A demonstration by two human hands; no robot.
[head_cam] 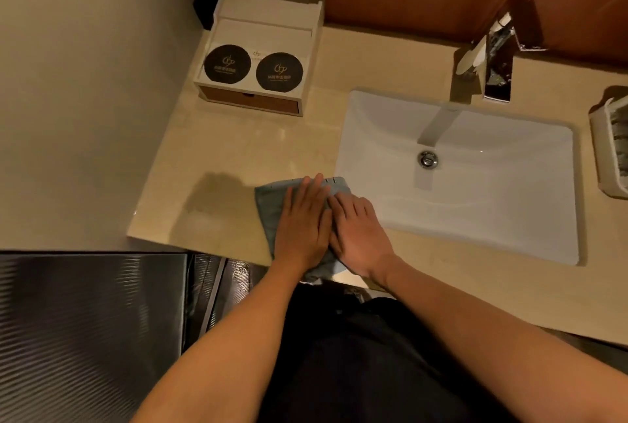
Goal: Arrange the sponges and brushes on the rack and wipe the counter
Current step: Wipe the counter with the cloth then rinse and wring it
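A: Where does the cloth sit?

B: The blue-grey cloth (270,215) lies flat on the worktop (244,150), at about 8 o'clock from the sink (373,123), and its near corner hangs over the front edge. The left hand (302,223) and right hand (360,237) rest side by side on it. The fingers (307,188) are straight and released, pressing down and clutching nothing.

A: How should the wipe go?

B: By the look of it, the person does best to pull the hanging corner back first, so the cloth does not drag off the edge. Then both palms stay flat and sweep in overlapping passes toward 9 o'clock, where a darker patch shows on the stone — perhaps only shadow. After that the passes go up toward the white box (265,31) at 11 o'clock.

A: And the cloth itself?

B: It is thin and soft, folded to a rough square, with a stitched border at its far edge. The white basket (603,147) at 3 o'clock may be the rack — its contents are too cut off to name.
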